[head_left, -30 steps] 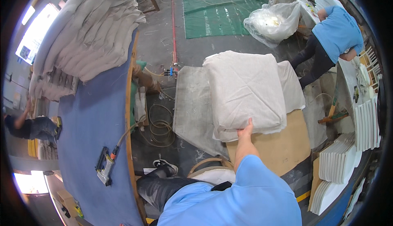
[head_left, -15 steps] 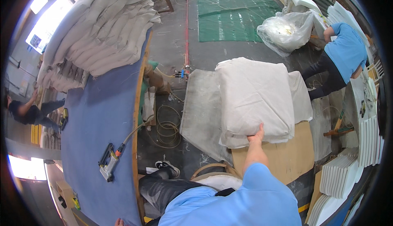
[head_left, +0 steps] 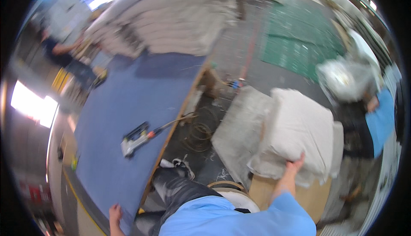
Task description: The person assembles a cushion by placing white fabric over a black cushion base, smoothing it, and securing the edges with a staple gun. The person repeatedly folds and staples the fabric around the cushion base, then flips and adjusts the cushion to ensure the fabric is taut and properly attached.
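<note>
The whole view has swung since the earlier frame, carrying the scene rightward, and the left grip, a bare hand, has come fully into sight over the near end of the blue counter. The right grip has stayed on the one pale cloth pile. Its thumb lies up the cloth and its fingers are tucked at the bottom fold, so it holds the pile's near edge; the bulk lies just beyond the hand. The left grip looks loosely curled, but blur hides whether it holds anything.

The cloth pile sits on one brown board, whose near part sticks out bare. Its layers cannot be counted.

On the counter there are one air tool, nearer its right edge, with one hose running over that edge, and one tall stack of pale cloth at the far end. Past the cloth pile lie one green sheet and one clear bag. Two other people show: one in a blue shirt at right, one in a dark shirt beyond the counter's left edge.
</note>
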Demonstrator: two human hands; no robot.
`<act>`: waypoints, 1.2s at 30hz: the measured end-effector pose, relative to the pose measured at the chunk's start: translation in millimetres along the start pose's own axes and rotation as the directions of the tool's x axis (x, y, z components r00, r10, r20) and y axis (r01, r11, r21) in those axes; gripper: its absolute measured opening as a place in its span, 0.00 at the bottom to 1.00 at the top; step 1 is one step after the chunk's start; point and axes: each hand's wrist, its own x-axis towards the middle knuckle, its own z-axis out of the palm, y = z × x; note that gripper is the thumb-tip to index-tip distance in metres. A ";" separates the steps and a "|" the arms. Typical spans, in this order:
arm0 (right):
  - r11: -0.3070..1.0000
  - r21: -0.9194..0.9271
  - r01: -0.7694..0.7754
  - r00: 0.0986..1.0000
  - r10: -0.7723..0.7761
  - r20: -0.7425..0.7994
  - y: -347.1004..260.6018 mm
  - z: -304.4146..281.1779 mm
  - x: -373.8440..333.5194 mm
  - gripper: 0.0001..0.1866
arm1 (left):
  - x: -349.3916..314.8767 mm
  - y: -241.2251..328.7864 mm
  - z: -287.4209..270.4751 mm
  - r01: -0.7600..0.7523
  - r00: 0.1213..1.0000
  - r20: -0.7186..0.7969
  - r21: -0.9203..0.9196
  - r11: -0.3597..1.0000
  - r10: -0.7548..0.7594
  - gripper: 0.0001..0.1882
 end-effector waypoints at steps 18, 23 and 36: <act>0.591 -0.602 0.536 0.826 -0.223 0.517 -74.6 237.6 -142.2 0.31 | 21.5 -160.4 -58.0 -0.281 0.790 -0.574 -0.026 0.959 0.215 0.22; 0.486 -0.467 0.739 0.599 -0.156 0.785 -79.7 276.5 -231.0 0.30 | 28.9 -35.4 9.5 -0.672 0.643 -0.437 0.070 0.737 0.628 0.22; 0.594 -0.743 0.308 0.275 0.693 0.667 148.5 315.9 -465.9 0.26 | -115.5 109.8 66.5 -0.916 -0.042 -0.457 0.373 0.149 0.889 0.36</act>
